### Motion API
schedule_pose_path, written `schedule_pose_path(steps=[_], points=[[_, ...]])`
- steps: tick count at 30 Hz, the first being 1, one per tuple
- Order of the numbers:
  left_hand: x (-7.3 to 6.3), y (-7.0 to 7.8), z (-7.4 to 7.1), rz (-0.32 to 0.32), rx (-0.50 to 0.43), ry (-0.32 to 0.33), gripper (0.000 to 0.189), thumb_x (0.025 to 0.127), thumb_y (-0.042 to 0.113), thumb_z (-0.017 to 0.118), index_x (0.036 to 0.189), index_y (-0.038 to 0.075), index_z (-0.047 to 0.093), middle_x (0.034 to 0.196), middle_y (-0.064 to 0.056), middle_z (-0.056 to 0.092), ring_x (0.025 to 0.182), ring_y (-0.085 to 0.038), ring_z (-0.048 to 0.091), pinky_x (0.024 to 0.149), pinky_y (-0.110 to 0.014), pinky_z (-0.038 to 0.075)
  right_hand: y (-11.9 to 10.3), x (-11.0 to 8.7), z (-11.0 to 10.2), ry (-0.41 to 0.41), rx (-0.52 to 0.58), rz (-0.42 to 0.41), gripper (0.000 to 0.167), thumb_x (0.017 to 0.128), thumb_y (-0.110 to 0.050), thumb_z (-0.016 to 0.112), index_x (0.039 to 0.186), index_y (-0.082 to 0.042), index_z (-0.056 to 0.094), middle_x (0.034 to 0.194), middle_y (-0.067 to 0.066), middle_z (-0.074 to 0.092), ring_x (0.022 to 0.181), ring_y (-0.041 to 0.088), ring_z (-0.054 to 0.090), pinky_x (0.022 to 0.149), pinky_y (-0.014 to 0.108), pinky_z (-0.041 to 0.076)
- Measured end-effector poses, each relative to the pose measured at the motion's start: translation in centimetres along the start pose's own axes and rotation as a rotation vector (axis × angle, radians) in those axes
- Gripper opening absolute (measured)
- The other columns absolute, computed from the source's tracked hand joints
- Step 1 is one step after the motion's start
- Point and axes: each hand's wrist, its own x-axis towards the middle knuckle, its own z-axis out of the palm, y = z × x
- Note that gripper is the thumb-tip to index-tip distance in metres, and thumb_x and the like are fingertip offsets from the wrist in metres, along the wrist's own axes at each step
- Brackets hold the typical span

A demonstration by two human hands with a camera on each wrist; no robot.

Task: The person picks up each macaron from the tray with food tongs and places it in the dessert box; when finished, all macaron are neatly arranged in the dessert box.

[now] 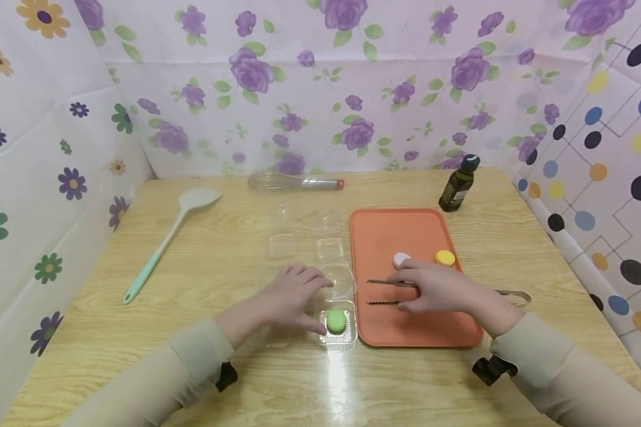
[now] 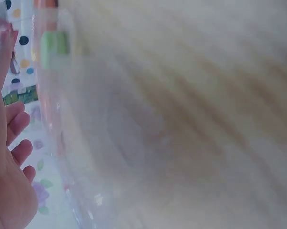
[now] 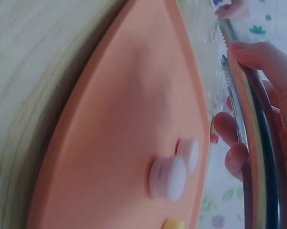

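My right hand (image 1: 432, 289) grips metal tongs (image 3: 270, 157) above an orange tray (image 1: 395, 228). The serrated tips of the tongs stand apart with nothing between them. On the tray lie a pale lilac macaron (image 1: 401, 259) and a yellow macaron (image 1: 445, 257); the right wrist view shows a second lilac macaron (image 3: 188, 152) beside the first. A green macaron (image 1: 336, 321) sits in a small clear plastic box (image 1: 346, 339) with its lid (image 1: 339, 279) folded back. Beside that box is my left hand (image 1: 291, 299), fingers spread, thumb near its edge; whether it touches is unclear.
Other clear plastic boxes (image 1: 330, 249) stand open behind and left of the left hand. A whisk (image 1: 296, 182) lies at the back, a spatula (image 1: 165, 240) at the left, and a dark bottle (image 1: 457, 185) behind the tray's right corner. Patterned sheets (image 1: 304, 107) surround the wooden table.
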Motion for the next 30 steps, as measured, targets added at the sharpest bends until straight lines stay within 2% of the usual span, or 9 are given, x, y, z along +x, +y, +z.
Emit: schedule_pose_path(steps=[6,11,15,21,26,30], points=[[1.1,-1.3,-1.0,-0.068,-0.045,0.021,0.089,0.072,0.065,0.065,0.138,0.010,0.042,0.137,-0.010,0.043,0.123,-0.029,0.037,0.107,-0.050,0.023,2.0,-0.8,0.1,0.033,-0.032,0.029,0.039,0.077,-0.028,0.075,0.113,-0.014,0.066,0.093,-0.002,0.052,0.067,0.006,0.044,0.058,0.023,0.038],[2.0,-2.8,-1.2,-0.130,-0.067,0.035,0.088,0.072,0.063,0.067,0.138,0.011,0.042,0.139,-0.011,0.042,0.127,-0.032,0.034,0.107,-0.052,0.021,3.3,-1.5,0.5,0.054,-0.071,0.060,0.037,0.077,-0.029,0.075,0.111,-0.015,0.067,0.100,-0.005,0.055,0.074,0.007,0.046,0.062,0.026,0.041],[2.7,-3.8,-1.7,-0.184,-0.102,0.039,0.087,0.074,0.060,0.067,0.140,0.010,0.040,0.143,-0.013,0.038,0.131,-0.035,0.030,0.109,-0.054,0.016,4.4,-2.1,0.7,0.067,-0.107,0.083,0.038,0.076,-0.029,0.075,0.111,-0.016,0.068,0.100,-0.004,0.057,0.077,0.010,0.049,0.064,0.029,0.045],[4.1,-4.9,-2.3,-0.245,-0.124,0.039,0.085,0.079,0.059,0.063,0.143,0.010,0.035,0.146,-0.012,0.035,0.133,-0.035,0.027,0.110,-0.054,0.014,6.1,-3.1,1.0,0.061,-0.107,0.121,0.039,0.076,-0.031,0.076,0.110,-0.015,0.067,0.091,-0.006,0.051,0.067,0.007,0.042,0.058,0.025,0.037],[5.6,-5.9,-2.3,-0.281,-0.118,0.052,0.084,0.080,0.058,0.062,0.144,0.011,0.033,0.148,-0.012,0.031,0.133,-0.037,0.026,0.108,-0.057,0.016,6.9,-3.8,0.9,0.041,-0.085,0.178,0.043,0.076,-0.034,0.075,0.113,-0.014,0.066,0.094,-0.005,0.053,0.068,0.008,0.043,0.060,0.026,0.036],[6.1,-6.5,-2.1,-0.305,-0.108,0.042,0.082,0.082,0.057,0.060,0.145,0.013,0.032,0.150,-0.011,0.028,0.134,-0.037,0.025,0.108,-0.058,0.014,7.1,-4.3,0.6,0.022,-0.094,0.219,0.046,0.076,-0.037,0.075,0.115,-0.013,0.066,0.096,-0.003,0.055,0.070,0.009,0.044,0.059,0.027,0.037]])
